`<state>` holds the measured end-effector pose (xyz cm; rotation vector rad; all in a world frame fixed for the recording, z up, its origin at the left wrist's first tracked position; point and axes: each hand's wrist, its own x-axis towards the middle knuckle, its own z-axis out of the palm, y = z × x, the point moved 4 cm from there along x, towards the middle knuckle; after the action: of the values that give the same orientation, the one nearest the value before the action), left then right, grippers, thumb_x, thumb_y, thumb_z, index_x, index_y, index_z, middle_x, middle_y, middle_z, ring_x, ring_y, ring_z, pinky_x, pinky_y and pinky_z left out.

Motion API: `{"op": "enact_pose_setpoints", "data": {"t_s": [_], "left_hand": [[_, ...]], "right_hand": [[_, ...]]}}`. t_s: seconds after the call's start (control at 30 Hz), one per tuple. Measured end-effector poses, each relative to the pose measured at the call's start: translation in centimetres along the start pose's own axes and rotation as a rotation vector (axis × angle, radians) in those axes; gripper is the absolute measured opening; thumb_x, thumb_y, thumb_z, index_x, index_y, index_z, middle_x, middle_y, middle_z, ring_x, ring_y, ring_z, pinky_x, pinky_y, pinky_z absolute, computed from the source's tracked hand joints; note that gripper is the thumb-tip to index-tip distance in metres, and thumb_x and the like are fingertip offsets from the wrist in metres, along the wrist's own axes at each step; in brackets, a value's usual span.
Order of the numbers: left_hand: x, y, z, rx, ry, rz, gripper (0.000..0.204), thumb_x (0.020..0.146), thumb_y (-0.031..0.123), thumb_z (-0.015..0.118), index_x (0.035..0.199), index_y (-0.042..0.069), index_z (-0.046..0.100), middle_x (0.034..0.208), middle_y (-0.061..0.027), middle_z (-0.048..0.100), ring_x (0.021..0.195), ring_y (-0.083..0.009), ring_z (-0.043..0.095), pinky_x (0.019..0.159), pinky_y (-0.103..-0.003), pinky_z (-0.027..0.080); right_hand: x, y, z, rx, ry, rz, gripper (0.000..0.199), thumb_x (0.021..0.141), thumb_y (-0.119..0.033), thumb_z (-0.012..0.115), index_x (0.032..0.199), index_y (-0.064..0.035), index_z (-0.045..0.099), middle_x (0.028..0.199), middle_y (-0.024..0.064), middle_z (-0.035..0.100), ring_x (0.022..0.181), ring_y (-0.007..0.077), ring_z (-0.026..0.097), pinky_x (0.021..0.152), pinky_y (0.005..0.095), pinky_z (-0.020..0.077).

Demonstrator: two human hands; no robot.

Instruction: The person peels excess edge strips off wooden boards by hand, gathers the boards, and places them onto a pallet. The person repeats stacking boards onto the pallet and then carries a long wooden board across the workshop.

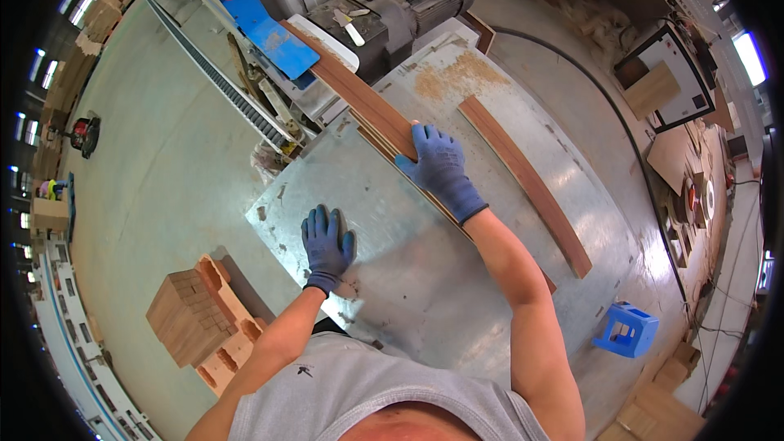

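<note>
The brown plank (367, 102) ran near from beside the blue guard (269, 33) to the right grip (442, 167), which touched its near end; how tightly that grip closed, I could not tell. The left grip (327, 251) stood loosely wide by the left edge of the table (400, 261). A second plank (529, 188) lay farther right.

Reddish-brown wood plank (369, 106) here, long and narrow, lying flat and slanting from far left toward near right, with thin light-edged strips (385, 149) right along its left side.
</note>
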<state>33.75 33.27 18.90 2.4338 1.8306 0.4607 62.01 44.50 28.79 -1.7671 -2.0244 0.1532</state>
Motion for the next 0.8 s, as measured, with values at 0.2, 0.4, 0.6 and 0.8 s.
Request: {"op": "enact_pose_setpoints", "data": {"t_s": [0.2,0.4,0.6,0.8], "left_hand": [[-0.1,0.0,-0.3,-0.02,-0.007,-0.008,0.063,0.092,0.04,0.062,0.143,0.004,0.056,0.15,-0.0296,0.047,0.139,-0.0486,0.041,0.118,-0.061,0.026],[0.0,-0.3,-0.4,-0.022,-0.013,-0.007,0.063,0.091,0.04,0.063,0.142,0.004,0.056,0.15,-0.0296,0.047,0.139,-0.0482,0.04,0.118,-0.061,0.026],[0.2,-0.2,-0.5,-0.027,-0.012,-0.001,0.063,0.091,0.04,0.062,0.142,0.003,0.055,0.15,-0.0294,0.047,0.138,-0.0483,0.041,0.117,-0.061,0.027],[0.6,0.0,-0.4,0.009,0.016,0.017,0.064,0.091,0.041,0.061,0.142,0.003,0.055,0.149,-0.03,0.046,0.139,-0.0482,0.04,0.118,-0.061,0.026]], "right_hand": [[-5.5,2.1,-2.3,0.06,-0.04,0.052,0.069,0.085,-0.033,0.078,0.141,-0.0002,0.054,0.111,0.0162,0.067,0.099,0.0351,0.068,0.087,0.0438,0.0534],[-17.3,5.7,-9.3,0.071,-0.146,0.187,0.072,0.081,-0.026,0.08,0.142,0.0016,0.054,0.121,0.0192,0.068,0.106,0.0366,0.067,0.091,0.0436,0.0532],[-27.3,9.4,-13.4,0.0,-0.308,0.398,0.08,0.076,-0.026,0.086,0.144,0.0006,0.054,0.12,0.0206,0.069,0.107,0.0373,0.068,0.091,0.0439,0.0544],[-16.7,8.8,-9.9,0.374,-0.508,0.331,0.084,0.084,-0.037,0.082,0.151,0.0011,0.048,0.135,0.0267,0.063,0.125,0.036,0.063,0.105,0.0389,0.0489]]}}
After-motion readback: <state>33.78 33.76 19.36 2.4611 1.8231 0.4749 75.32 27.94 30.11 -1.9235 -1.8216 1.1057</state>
